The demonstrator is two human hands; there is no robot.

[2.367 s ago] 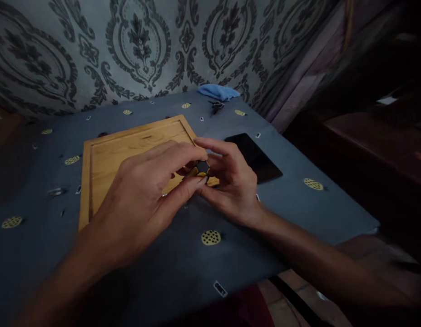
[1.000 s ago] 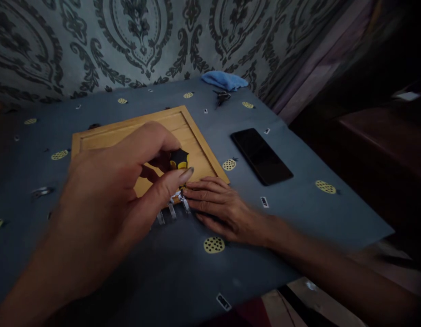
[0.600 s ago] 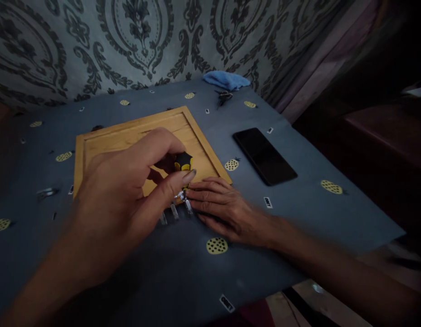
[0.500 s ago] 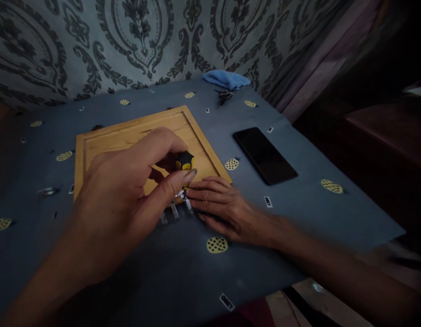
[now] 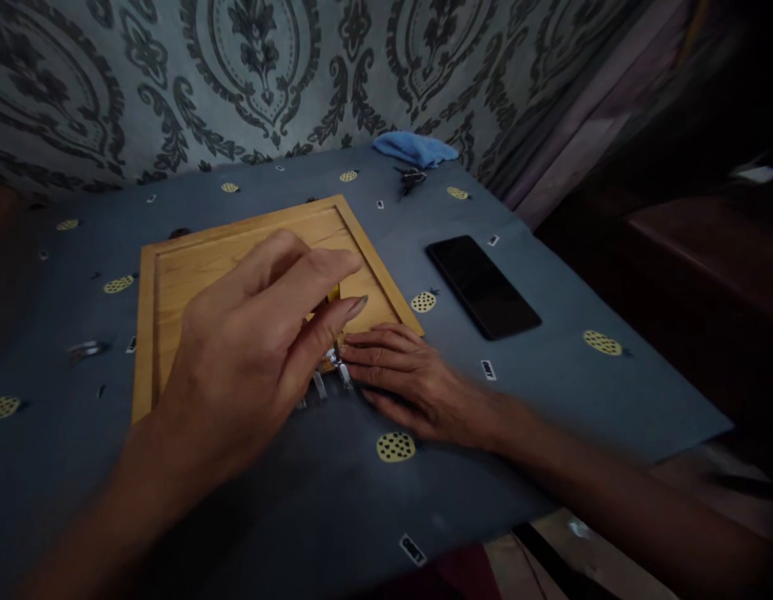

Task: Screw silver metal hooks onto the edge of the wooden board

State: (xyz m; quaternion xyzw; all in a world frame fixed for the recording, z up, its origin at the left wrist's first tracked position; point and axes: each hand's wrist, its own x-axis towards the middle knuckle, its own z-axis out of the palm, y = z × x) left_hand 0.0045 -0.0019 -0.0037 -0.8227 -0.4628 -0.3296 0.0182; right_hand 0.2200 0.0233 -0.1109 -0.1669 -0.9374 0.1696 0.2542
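A framed wooden panel [image 5: 204, 283] lies on the table. At its near edge sits a shiny metal hinge [image 5: 343, 375], with silvery metal strips [image 5: 319, 385] sticking out beside it. My left hand [image 5: 254, 350] is curled around a screwdriver [image 5: 334, 294], whose yellow handle shows only in part between thumb and forefinger. Its dark shaft points down at the hinge. My right hand [image 5: 417, 379] lies flat, fingers stretched out, with the fingertips on the panel's near right corner against the hinge.
To the right lies a black phone [image 5: 483, 286]. Toward the back are a blue cloth [image 5: 414, 147] and a dark tool [image 5: 410, 179], too dim to name. A small metal piece [image 5: 87, 350] rests at the left. A patterned grey curtain [image 5: 261, 75] hangs behind the table.
My left hand has turned on the screwdriver: the fingers now cover the top of the handle, which showed before. My right hand stays in place.
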